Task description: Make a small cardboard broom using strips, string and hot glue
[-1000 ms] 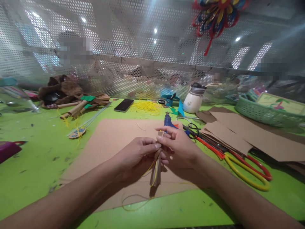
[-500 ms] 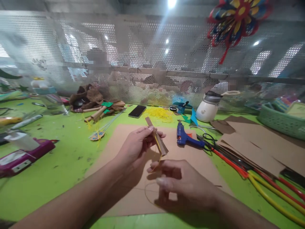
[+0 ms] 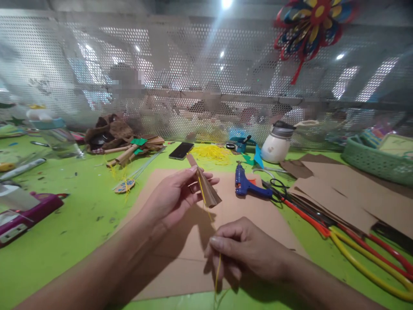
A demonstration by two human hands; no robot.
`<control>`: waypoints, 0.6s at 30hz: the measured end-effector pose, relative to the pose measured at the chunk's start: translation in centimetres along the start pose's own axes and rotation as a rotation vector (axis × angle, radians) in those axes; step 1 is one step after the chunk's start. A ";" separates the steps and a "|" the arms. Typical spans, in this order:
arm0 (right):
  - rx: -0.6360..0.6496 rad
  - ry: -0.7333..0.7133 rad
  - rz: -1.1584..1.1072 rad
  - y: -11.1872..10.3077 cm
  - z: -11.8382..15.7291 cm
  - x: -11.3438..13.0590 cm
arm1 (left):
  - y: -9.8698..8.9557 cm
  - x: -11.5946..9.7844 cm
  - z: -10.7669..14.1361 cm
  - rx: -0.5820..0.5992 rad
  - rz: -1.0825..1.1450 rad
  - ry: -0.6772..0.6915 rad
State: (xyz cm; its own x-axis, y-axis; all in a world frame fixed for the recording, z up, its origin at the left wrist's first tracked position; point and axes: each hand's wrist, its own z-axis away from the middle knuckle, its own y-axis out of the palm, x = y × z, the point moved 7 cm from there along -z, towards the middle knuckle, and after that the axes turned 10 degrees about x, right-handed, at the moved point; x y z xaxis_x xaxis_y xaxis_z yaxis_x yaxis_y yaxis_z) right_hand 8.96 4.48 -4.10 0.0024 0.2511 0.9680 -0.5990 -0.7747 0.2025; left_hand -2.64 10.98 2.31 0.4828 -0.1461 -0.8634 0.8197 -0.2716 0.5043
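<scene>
My left hand [image 3: 180, 189] pinches the narrow upper part of a folded brown paper piece [image 3: 209, 193], which fans out toward its lower end. A thin yellow strand [image 3: 219, 269] lies along the paper's left edge and runs down to my right hand [image 3: 240, 247]. Its thumb and index finger close on the strand, whose loose end hangs below toward the table edge. Both hands are above a large brown sheet [image 3: 174, 275] lying on the green table.
A blue glue gun [image 3: 247, 183], scissors with yellow handles [image 3: 361, 254] and brown sheets [image 3: 335, 193] lie to the right. A phone [image 3: 181, 150], yellow shreds [image 3: 214, 154] and a white bottle [image 3: 276, 142] are behind. At left is a purple power strip [image 3: 29, 215].
My right hand has moved down, away from the paper, and the strand between the hands is straighter. The paper's folds now face the camera more widely. The whole view has shifted slightly.
</scene>
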 end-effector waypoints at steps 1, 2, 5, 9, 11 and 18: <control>-0.014 0.007 0.011 -0.3 -0.1 0.1 | 0.4 0.2 0.1 0.037 0.009 -0.026; -0.038 0.002 0.011 -0.6 -0.2 0.2 | 0.7 0.4 0.3 0.073 0.006 -0.057; -0.159 -0.099 -0.011 -1.6 -0.3 1.4 | 1.8 1.2 1.1 0.152 -0.043 -0.160; -0.254 -0.212 -0.076 -2.6 -0.2 1.8 | 2.9 2.0 2.0 0.225 -0.100 -0.241; -0.257 -0.219 -0.067 -3.0 -0.2 1.5 | 3.5 2.4 2.3 0.265 -0.097 -0.280; -0.352 -0.259 0.508 -4.6 0.8 5.2 | 4.1 4.0 2.7 0.331 -0.096 -0.396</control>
State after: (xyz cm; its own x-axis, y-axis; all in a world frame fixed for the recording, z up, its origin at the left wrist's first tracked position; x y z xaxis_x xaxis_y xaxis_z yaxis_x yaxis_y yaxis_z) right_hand 12.40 8.88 0.17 -0.1834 -0.2763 0.9434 -0.8019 -0.5131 -0.3062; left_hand 1.85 6.68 0.88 0.2046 -0.4366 -0.8761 0.6825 -0.5779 0.4474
